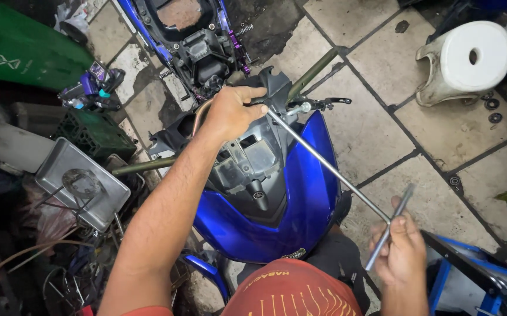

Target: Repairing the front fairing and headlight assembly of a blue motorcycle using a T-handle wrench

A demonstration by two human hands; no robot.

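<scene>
Hands work at the front of a blue motorcycle [300, 199] that stands on a tiled floor [440, 140], its nose pointing toward the person. The right hand [402, 248] has its fingers [395, 229] wrapped shut around the cross handle of a long T-shaped wrench [329, 167]. The wrench's thin metal shaft slants up and away from that hand, over the blue front fairing, to the top of the steering area. There the left hand [230, 111] is closed over the far end of the shaft, its fingers [252, 93] curled around the tool and the black plastic housing beneath it; whether they pinch the shaft itself or only steady it cannot be told.

A bare handlebar [312, 73] rises to the far side of the left hand, with a small brake lever [323, 104] just beside it. Beyond, a second stripped motorcycle frame [198, 41] lies toward the far edge of the floor. A white plastic stool [464, 58] stands near the far right corner of the floor, with small washers scattered next to it. On the left side of the floor sit a metal tray [81, 181], a dark green crate [92, 131] and a tangle of wires and parts. A blue metal stand [470, 275] is at the near right corner, close to the right hand.
</scene>
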